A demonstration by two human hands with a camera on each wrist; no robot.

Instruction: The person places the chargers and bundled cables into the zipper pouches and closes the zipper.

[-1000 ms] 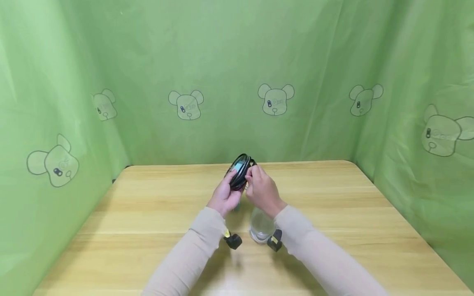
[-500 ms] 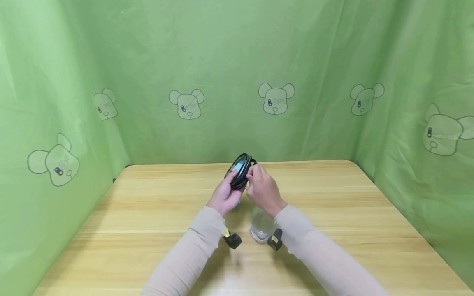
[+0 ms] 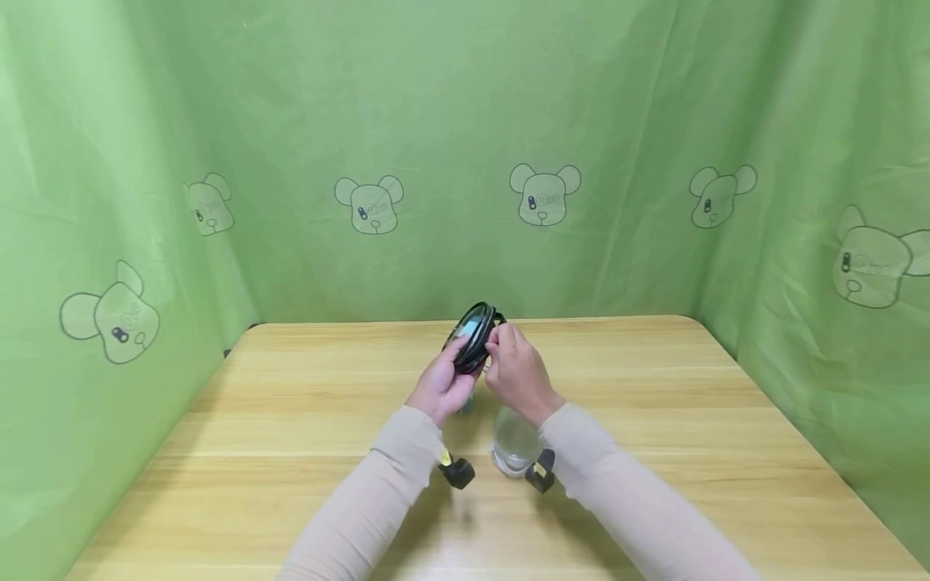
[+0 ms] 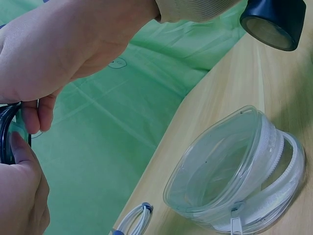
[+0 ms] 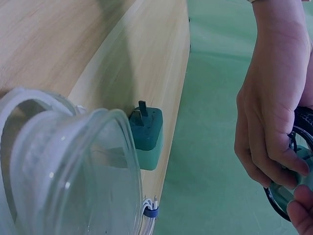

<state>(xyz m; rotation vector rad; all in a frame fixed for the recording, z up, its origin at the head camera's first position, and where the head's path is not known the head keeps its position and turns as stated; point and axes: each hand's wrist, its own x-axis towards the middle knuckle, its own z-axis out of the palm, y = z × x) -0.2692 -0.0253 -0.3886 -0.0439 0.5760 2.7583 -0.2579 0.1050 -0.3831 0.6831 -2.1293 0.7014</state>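
Observation:
My left hand grips a small rounded pouch with black edges and a clear window, thumb on its face. Something turquoise shows through the window. At the pouch's right edge, my right hand pinches with curled fingers; what lies between the fingertips is hidden. The pouch is held tilted above the table. In the left wrist view only a sliver of its black rim appears beside the fingers.
A clear zip case with a white zipper stands on the wooden table under the right forearm. Near it are a teal plug charger and a coiled white cable with a blue tie. Green curtains surround the table.
Both hands keep their hold on the black-edged pouch, almost without moving. The whole head view has shifted very slightly.

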